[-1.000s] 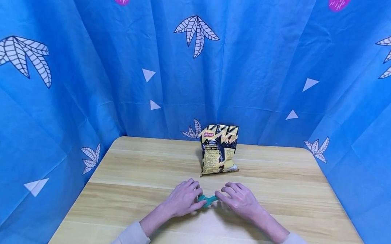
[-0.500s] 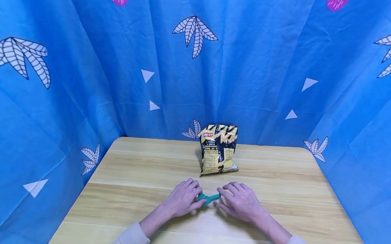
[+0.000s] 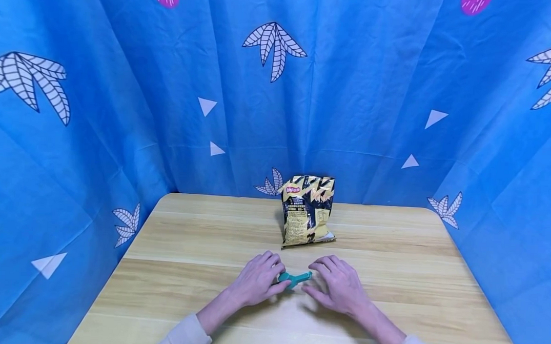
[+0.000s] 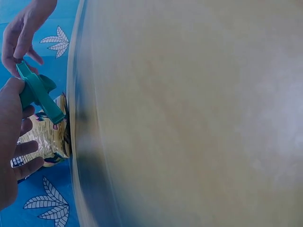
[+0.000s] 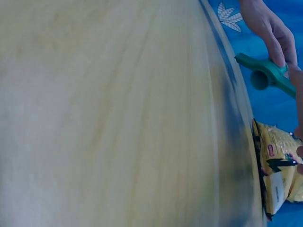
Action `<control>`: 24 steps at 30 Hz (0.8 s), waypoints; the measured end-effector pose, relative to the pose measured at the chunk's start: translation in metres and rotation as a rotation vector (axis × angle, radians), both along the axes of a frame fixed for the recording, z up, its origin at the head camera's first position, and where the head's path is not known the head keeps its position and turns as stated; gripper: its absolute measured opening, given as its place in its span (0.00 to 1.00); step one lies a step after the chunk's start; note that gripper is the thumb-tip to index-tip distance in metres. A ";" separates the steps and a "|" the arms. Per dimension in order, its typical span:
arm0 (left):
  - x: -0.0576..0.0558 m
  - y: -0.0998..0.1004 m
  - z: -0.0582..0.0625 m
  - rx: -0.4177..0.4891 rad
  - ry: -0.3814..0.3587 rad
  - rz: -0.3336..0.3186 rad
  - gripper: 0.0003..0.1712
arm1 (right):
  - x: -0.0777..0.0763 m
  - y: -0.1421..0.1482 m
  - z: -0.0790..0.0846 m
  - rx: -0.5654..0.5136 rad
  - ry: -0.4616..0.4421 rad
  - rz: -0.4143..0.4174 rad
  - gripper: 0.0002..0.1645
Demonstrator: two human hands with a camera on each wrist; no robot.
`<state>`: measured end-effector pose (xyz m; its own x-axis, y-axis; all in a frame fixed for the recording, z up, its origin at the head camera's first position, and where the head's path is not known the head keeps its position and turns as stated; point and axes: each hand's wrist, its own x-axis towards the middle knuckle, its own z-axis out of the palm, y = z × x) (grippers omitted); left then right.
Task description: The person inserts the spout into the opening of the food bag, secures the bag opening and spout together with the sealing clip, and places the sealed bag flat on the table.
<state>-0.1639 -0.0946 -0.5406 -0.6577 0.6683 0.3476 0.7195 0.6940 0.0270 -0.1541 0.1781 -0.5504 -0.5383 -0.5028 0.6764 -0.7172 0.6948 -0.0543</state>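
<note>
A teal plastic bag clip (image 3: 295, 280), a long bar with a short round tube (image 5: 260, 80) at its middle, is held close over the wooden table. My left hand (image 3: 258, 278) pinches it near its left part between thumb and fingers. My right hand (image 3: 340, 286) is just right of the clip's free end, thumb and index finger parted around that end with a gap showing. In the left wrist view the right hand (image 4: 24, 37) hangs beyond the clip (image 4: 39, 94), its fingers loosely bent. The clip's left end is partly hidden by my left fingers.
A gold and black chip bag (image 3: 308, 212) stands upright on the table (image 3: 199, 230) behind both hands. A blue curtain (image 3: 352, 103) with leaf prints surrounds the table's back and sides.
My right hand has drawn off the clip's right end, its thumb and index finger spreading apart. That end now shows fully. My left hand keeps its grip; the bag stays put.
</note>
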 end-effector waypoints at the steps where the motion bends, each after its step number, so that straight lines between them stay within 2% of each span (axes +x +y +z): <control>1: 0.000 0.000 0.000 0.001 0.001 0.000 0.19 | 0.000 -0.001 0.000 -0.005 -0.008 -0.005 0.30; 9: -0.001 0.001 0.000 0.009 0.008 -0.007 0.19 | 0.001 -0.006 -0.004 -0.041 -0.046 0.000 0.17; 15: 0.000 0.002 0.000 -0.010 0.013 0.003 0.20 | -0.001 -0.005 -0.004 -0.040 -0.023 0.007 0.18; 24: 0.000 0.004 -0.001 -0.062 0.052 -0.004 0.19 | -0.002 -0.003 0.000 0.016 -0.050 0.021 0.17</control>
<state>-0.1636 -0.0907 -0.5414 -0.6368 0.6925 0.3390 0.7218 0.6900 -0.0536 -0.1561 0.1749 -0.5501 -0.5604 -0.5248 0.6407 -0.7281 0.6809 -0.0792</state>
